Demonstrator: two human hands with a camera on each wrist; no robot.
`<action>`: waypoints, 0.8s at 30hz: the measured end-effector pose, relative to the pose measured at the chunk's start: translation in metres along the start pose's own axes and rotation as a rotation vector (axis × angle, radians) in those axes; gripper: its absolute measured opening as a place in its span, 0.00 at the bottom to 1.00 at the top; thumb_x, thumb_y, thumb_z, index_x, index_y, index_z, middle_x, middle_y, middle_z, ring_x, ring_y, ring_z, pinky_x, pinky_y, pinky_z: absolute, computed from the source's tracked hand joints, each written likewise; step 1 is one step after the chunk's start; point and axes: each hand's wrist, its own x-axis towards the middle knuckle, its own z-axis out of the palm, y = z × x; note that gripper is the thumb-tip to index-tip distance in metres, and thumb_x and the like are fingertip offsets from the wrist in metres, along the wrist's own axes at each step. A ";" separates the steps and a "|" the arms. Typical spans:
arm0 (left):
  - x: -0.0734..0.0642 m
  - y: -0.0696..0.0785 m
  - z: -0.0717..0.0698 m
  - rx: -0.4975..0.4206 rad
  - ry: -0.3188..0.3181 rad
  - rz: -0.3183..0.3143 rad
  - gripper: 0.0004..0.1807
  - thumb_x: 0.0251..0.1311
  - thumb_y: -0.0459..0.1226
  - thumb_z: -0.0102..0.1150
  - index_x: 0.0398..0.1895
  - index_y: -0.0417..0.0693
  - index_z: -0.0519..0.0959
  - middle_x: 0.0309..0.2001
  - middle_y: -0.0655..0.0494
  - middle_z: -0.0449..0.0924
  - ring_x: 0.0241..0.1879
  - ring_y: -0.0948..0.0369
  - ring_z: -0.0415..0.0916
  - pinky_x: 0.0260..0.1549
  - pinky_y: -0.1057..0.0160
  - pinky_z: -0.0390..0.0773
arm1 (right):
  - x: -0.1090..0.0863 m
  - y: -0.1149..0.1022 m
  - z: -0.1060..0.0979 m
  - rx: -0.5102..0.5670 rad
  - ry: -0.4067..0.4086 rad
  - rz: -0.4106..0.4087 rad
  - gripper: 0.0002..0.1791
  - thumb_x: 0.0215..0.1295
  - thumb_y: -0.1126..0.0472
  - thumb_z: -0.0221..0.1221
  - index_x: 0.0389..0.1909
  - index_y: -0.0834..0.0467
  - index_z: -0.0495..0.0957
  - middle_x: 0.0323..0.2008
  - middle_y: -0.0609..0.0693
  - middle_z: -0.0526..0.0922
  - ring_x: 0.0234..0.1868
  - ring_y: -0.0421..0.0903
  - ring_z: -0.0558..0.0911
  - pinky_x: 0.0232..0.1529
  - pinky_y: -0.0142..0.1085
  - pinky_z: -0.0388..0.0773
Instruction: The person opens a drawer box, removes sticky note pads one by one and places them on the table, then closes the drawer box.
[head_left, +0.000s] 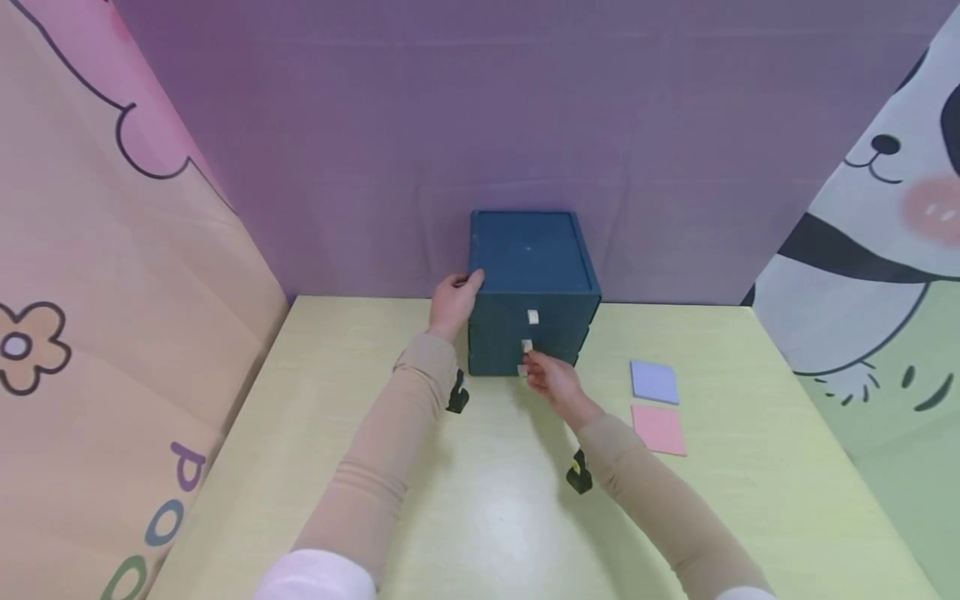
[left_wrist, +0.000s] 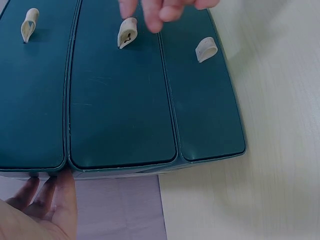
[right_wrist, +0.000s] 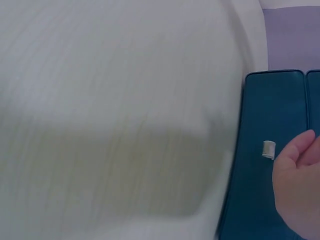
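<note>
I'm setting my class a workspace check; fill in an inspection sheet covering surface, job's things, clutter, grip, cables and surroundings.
Surface: pale wood-grain tabletop.
Job's things: dark blue three-drawer cabinet, drawers closed, one whitish pull tab on each.
Clutter: lavender paper square and pink paper square, right of the cabinet.
Grip: left hand rests against the cabinet's left side; right hand is at the middle tab, contact unclear.
Cables: nothing seen.
Surroundings: purple backdrop behind, flower-print panel left, panda-print panel right.
</note>
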 end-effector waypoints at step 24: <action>-0.001 0.000 0.000 0.000 -0.001 0.004 0.33 0.63 0.57 0.50 0.64 0.46 0.70 0.59 0.48 0.73 0.60 0.51 0.69 0.59 0.54 0.70 | 0.071 0.091 -0.049 0.106 -0.126 0.079 0.20 0.61 0.58 0.62 0.49 0.66 0.72 0.33 0.55 0.81 0.35 0.45 0.81 0.42 0.41 0.83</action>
